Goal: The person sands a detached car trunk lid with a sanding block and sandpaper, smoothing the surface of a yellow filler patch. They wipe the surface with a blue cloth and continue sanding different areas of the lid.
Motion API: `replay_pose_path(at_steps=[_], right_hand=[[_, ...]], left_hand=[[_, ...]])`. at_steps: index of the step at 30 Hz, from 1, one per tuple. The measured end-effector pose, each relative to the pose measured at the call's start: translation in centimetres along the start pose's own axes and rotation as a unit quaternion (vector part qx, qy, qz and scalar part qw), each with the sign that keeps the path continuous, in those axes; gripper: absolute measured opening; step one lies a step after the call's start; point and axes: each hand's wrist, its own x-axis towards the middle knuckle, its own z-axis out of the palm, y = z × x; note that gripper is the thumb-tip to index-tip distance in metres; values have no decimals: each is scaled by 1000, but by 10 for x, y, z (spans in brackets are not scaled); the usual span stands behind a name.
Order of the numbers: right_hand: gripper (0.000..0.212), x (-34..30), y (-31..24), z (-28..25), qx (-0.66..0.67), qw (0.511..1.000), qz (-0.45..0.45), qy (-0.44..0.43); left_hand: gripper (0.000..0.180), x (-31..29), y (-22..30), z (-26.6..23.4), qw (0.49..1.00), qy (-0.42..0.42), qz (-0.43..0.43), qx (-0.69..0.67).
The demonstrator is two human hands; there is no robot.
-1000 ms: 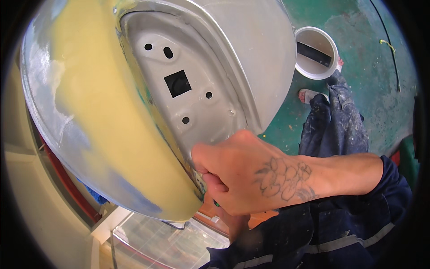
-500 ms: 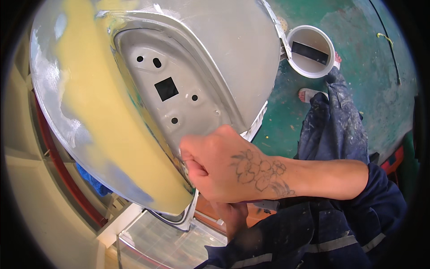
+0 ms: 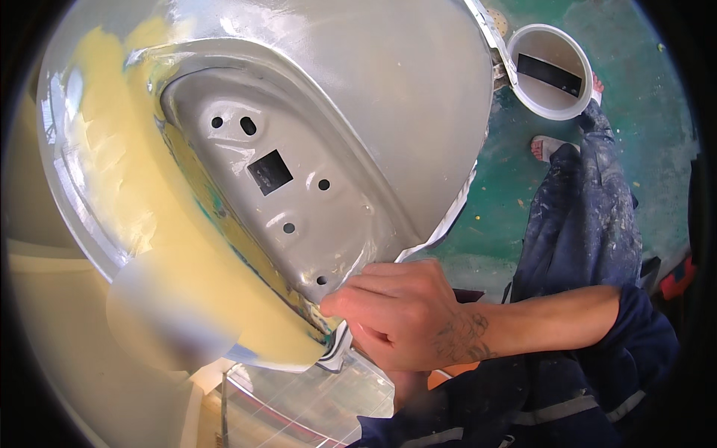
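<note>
Navy sleeve point(image 3: 648, 336); grey stripe point(image 3: 554, 407) across navy clothing point(image 3: 478, 407); whitish-smeared trousers point(image 3: 579, 216); pale sandal point(image 3: 551, 144); dark outline tattoo point(image 3: 464, 337).

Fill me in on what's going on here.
A person's right hand is curled at the lower end of the recess in a grey car body panel, beside the broad band of yellow filler. Whatever it may be gripping is hidden. The left hand is mostly out of sight beneath it. Off to the right, a white bucket with a black bar in it stands on the green floor.
</note>
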Motion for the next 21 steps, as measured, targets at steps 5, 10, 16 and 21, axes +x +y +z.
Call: replay_pose_path(at_steps=[5,10,16,21], right_hand=[[19,12,5,-5,33,995,-19,92],[13,33,-8,-32,-89,994,-44,-37],[7,56,-12,-30,31,986,108,-124],[5,75,-18,-33,95,963,191,-164]], left_hand=[[45,0,2,7,1000,9,-12,14],[45,-2,4,12,999,18,-17,21],[45,-1,10,15,999,21,-21,24],[45,0,14,14,999,17,-22,23]])
